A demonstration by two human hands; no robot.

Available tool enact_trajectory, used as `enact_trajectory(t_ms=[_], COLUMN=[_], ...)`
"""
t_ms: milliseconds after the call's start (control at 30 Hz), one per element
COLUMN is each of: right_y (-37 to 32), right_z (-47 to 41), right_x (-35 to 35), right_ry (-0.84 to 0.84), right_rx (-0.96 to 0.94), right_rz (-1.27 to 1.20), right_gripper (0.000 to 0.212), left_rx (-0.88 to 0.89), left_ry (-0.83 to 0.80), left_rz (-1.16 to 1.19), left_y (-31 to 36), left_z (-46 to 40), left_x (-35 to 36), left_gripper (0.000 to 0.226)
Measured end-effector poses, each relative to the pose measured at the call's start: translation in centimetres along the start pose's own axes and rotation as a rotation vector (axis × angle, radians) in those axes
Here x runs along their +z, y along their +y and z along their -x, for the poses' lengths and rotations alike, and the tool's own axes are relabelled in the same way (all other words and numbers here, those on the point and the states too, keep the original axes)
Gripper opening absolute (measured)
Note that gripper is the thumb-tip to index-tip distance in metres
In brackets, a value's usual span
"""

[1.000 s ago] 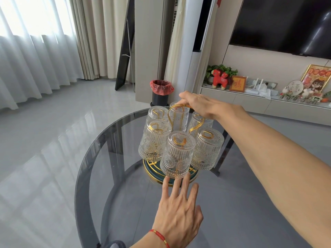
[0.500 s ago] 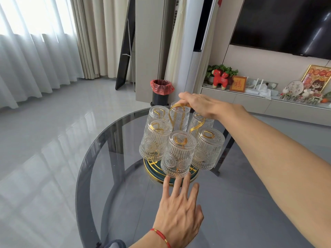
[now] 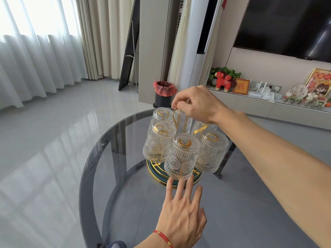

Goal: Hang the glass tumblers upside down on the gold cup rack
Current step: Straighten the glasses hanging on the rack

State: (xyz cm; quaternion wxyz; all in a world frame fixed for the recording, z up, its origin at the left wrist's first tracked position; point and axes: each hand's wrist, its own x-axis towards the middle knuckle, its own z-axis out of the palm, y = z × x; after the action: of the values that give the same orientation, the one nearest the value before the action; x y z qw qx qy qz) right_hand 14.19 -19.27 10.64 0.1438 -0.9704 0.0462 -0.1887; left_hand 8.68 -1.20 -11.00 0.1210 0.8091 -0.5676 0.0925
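The gold cup rack (image 3: 155, 168) stands on a round smoked-glass table (image 3: 100, 158), its base a green disc with a gold rim. Several ribbed glass tumblers hang upside down on its arms, the nearest one (image 3: 181, 156) at the front, others to the left (image 3: 157, 142) and right (image 3: 211, 153). My right hand (image 3: 197, 102) reaches over the top, fingers pinched on the rack's gold loop handle (image 3: 176, 120). My left hand (image 3: 182, 217), with a red string at the wrist, lies flat with fingers spread, fingertips at the base's front rim below the nearest tumbler.
The table's curved edge (image 3: 84, 185) runs at the left, with grey tiled floor beyond. A black bin with a red liner (image 3: 163, 93) stands behind the table. A low TV cabinet with ornaments (image 3: 268, 104) lines the right wall.
My right hand has lifted a little at the top of the rack, its fingers now pinched on the handle loop. My left hand stays at the base. The tumblers have not moved.
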Motion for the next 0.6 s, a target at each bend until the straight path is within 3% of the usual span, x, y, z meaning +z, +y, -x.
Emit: enact_trajectory(t_ms=[167, 500, 600], right_y=[-0.7, -1.2, -1.6], right_z=[-1.1, -1.6, -2.2], right_x=[1.4, 1.1, 0.8], right_ry=[-0.270, -0.367, -0.391], right_rx=[0.015, 0.055, 0.084], right_rz=[0.123, 0.225, 0.175], right_gripper=[0.050, 0.057, 0.069], left_rx=[-0.002, 0.004, 0.003], left_ry=[-0.024, -0.070, -0.071], left_rz=[-0.008, -0.017, -0.009], left_y=[-0.1, 0.0, 0.0], left_z=[-0.1, -0.1, -0.2], left_x=[-0.3, -0.5, -0.5], left_gripper=[0.057, 0.059, 0.059])
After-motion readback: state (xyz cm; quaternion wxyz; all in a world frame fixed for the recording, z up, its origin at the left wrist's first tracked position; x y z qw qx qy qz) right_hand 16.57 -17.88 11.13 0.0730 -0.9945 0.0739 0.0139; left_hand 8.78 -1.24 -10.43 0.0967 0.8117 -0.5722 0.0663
